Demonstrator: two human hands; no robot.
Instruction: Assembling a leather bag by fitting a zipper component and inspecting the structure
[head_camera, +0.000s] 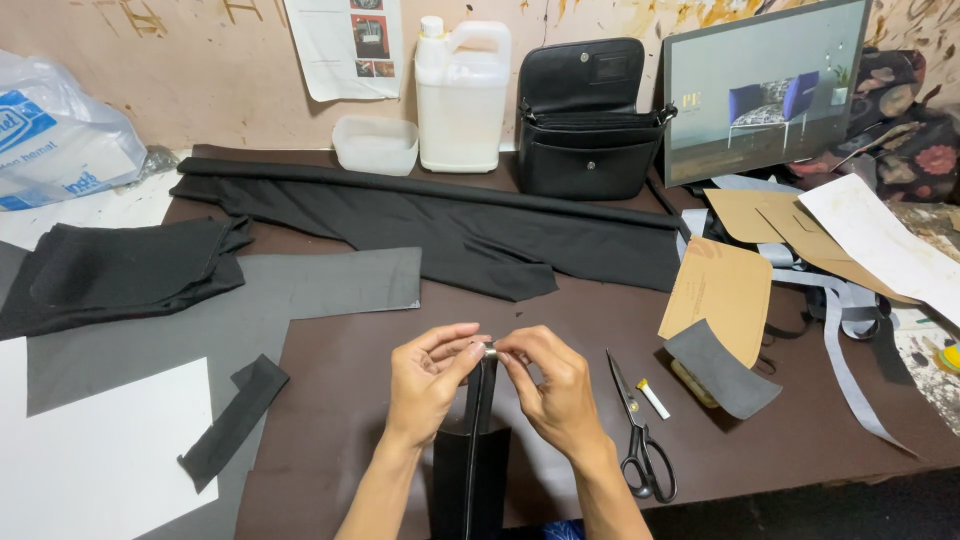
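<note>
A small silvery metal fitting (490, 351) is pinched between the thumb and fingertips of the left hand (428, 382) and the right hand (553, 385), whose fingers are bent and pressed together around it from either side. The fitting sits at the top end of a folded black fabric piece (470, 460), which is held upright and runs down between the wrists to the lower edge of the view, above the near middle of the dark brown tabletop (400, 340). Just to the right of the right hand, black-handled scissors (638, 440) are laid with the blades pointing away, and a small white stick with a yellow tip (654, 397) lies beside them. A narrow black fabric strip (232, 420) is seen to the left, resting across a grey sheet (300, 290) and a white sheet (110, 450). Behind, a long length of black cloth (440, 225) is spread across the table.
</note>
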